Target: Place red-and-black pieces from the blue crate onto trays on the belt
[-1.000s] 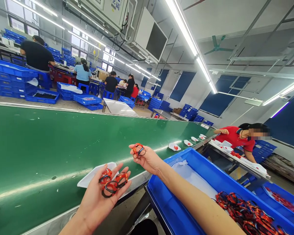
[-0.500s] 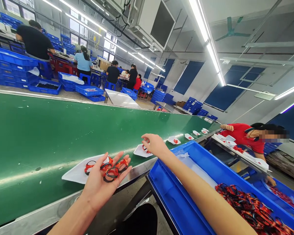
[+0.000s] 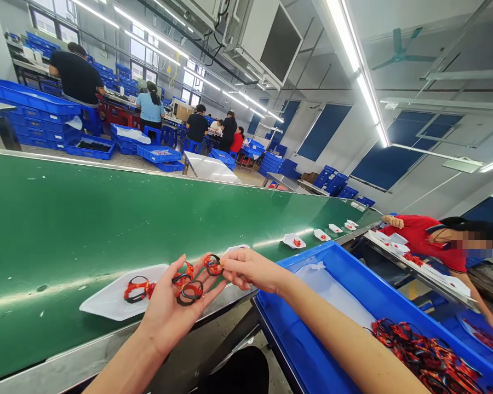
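Observation:
My left hand (image 3: pixel 175 309) lies palm up and open over the near edge of the green conveyor belt (image 3: pixel 66 219), with two red-and-black wire loops (image 3: pixel 187 284) resting on its fingers. My right hand (image 3: pixel 248 269) pinches another red-and-black loop (image 3: pixel 212 265) just above the left fingertips. A white tray (image 3: pixel 107 301) on the belt left of my left hand holds one loop (image 3: pixel 136 289). Part of another white tray (image 3: pixel 236 249) shows behind my right hand.
A blue bin (image 3: pixel 312 339) at my right holds a heap of red-and-black loops (image 3: pixel 427 355) and a white sheet. Several small white trays (image 3: pixel 293 241) ride further down the belt. A person in red (image 3: pixel 431 241) works at the right. Other workers and stacked blue crates (image 3: pixel 33 120) stand beyond.
My right hand left a loop on a tray down the belt, came back and pinched a loop off my left palm. The trays moved left along the belt.

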Motion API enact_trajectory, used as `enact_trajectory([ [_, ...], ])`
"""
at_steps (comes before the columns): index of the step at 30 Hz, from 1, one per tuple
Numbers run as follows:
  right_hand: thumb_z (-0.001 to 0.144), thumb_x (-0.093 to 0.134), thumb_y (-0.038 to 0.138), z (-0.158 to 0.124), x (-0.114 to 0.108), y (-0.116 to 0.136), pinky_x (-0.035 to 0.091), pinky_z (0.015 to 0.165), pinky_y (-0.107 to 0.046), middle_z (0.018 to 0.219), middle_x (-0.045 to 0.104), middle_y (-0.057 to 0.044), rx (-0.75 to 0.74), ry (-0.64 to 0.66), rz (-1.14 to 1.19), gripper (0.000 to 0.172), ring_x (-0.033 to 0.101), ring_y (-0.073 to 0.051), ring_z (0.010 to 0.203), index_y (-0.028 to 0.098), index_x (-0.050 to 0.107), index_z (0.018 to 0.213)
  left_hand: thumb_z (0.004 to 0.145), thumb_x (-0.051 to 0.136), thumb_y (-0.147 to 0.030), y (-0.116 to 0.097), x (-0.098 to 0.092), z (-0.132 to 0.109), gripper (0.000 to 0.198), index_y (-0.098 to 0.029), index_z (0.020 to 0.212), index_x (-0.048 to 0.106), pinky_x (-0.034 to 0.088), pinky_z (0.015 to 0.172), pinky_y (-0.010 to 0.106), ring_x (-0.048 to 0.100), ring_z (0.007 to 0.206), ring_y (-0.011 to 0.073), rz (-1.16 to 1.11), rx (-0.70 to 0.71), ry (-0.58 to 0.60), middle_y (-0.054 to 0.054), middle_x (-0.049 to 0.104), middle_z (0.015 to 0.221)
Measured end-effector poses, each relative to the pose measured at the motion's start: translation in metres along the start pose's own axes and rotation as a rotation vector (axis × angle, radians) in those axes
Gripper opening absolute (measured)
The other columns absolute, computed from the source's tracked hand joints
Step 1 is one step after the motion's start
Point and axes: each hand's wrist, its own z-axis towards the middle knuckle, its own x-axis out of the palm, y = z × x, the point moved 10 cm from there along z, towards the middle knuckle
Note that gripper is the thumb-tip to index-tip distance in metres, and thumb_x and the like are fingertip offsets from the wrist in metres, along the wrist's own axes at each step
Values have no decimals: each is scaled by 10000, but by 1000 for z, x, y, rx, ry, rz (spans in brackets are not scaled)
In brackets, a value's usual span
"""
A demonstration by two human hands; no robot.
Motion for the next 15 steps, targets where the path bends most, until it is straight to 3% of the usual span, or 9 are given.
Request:
enact_trajectory([
  [5,783,627,374,0,-4,-8,113,345,-135,596,448,63,91,-23,313,257,218,-3,397,143,524,739,827,553,-285,4,1,1,434,-89,1213,522,514,884,517,595,1079,316,22,-28,22,182,606,1196],
  [15,794,627,392,3,-7,-10,84,342,-127,561,412,75,103,-32,332,274,177,0,393,127,557,780,836,547,-301,7,-2,1,396,-66,1155,559,544,845,464,611,1055,306,58,-17,-2,198,593,1209],
])
